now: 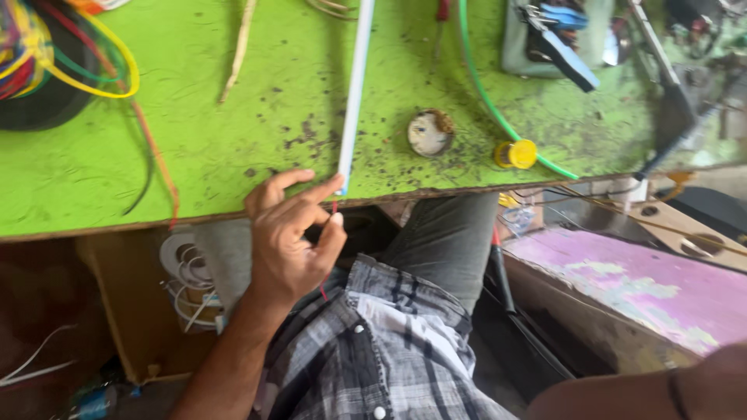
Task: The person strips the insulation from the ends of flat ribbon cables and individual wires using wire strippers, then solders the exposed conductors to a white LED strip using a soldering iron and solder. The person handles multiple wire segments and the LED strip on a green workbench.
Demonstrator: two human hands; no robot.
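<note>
At the worktop's [194, 155] near edge, our left hand [288, 233] pinches a thin red wire [335, 207] between thumb and forefinger, fingertips touching the end of a white tube [354, 93] that runs toward the far edge. Of our right hand, only the forearm [646, 393] shows, so we cannot tell its state.
</note>
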